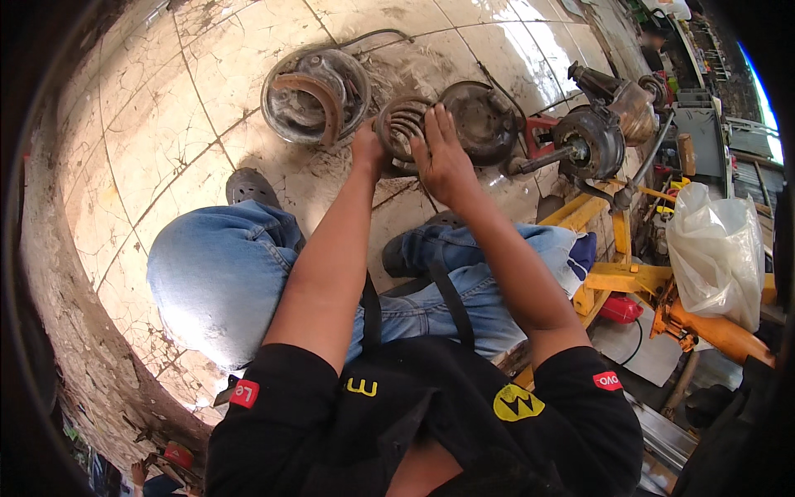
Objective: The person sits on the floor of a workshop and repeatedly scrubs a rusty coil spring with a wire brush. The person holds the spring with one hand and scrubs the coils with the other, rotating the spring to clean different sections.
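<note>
Head view: round, ribbed, grimy grey metal drum on cracked tile floor, beside dark backing plate. Left hand clasps its rim; right hand lies flat, fingers spread. Likely heavy, rigid, greasy; best held by opposite rims.

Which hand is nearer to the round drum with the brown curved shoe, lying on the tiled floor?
Left. The left hand grips the coiled part just right of the drum. The right hand lies flat on that part's other side, farther away.
</note>
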Action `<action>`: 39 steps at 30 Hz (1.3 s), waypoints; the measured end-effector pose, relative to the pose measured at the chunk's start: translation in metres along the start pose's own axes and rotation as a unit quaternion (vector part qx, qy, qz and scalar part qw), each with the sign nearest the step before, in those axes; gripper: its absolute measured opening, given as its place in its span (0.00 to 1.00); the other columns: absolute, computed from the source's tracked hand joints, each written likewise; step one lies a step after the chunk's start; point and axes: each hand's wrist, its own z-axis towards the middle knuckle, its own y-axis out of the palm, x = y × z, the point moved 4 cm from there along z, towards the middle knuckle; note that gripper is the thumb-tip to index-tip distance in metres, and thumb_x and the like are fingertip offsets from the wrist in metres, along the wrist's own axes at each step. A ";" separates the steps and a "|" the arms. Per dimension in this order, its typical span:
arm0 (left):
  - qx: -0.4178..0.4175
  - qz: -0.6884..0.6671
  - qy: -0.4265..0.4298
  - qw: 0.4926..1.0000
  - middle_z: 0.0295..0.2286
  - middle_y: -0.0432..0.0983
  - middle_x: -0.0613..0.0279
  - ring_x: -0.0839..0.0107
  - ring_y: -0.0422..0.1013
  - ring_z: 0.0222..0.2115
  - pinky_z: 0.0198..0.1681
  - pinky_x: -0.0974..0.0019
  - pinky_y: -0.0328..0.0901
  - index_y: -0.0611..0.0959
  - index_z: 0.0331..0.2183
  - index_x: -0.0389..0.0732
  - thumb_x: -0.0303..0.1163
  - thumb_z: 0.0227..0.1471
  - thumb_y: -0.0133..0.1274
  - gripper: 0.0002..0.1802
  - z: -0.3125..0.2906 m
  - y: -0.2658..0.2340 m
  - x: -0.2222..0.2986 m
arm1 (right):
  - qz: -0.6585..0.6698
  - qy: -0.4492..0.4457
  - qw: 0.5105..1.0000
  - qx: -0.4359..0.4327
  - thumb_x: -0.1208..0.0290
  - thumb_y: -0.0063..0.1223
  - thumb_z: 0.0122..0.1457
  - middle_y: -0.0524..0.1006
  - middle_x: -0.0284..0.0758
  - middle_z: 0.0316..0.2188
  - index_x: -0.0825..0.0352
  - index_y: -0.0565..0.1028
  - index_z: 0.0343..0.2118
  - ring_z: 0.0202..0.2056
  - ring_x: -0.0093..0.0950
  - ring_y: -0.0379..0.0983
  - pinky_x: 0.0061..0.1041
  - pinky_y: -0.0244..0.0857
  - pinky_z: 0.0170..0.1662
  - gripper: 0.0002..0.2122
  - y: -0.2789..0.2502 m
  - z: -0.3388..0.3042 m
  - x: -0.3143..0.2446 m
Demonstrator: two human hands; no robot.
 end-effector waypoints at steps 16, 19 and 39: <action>-0.017 0.054 -0.036 0.998 0.34 0.79 0.48 0.58 0.74 0.36 0.40 0.60 0.65 0.79 0.44 0.33 0.50 0.58 0.47 0.27 -0.005 0.001 0.014 | 0.167 0.107 0.980 0.025 0.72 0.42 0.62 0.68 0.52 0.53 0.71 0.64 0.57 0.55 0.43 0.66 0.30 0.60 0.56 0.20 -0.023 -0.021 0.019; -0.012 0.072 -0.061 0.996 0.35 0.79 0.48 0.58 0.74 0.37 0.41 0.60 0.65 0.78 0.45 0.33 0.50 0.58 0.47 0.27 -0.006 -0.007 0.014 | 0.231 0.169 0.955 0.074 0.75 0.40 0.62 0.74 0.48 0.48 0.68 0.66 0.56 0.52 0.36 0.70 0.25 0.61 0.54 0.19 -0.056 -0.009 0.031; -0.074 -0.038 -0.108 0.991 0.38 0.74 0.60 0.72 0.68 0.38 0.44 0.70 0.61 0.75 0.47 0.35 0.48 0.63 0.42 0.25 -0.003 -0.001 0.005 | -0.202 -0.169 0.923 -0.280 0.72 0.40 0.57 0.52 0.41 0.65 0.63 0.56 0.63 0.68 0.36 0.38 0.43 0.33 0.68 0.27 0.005 -0.053 0.041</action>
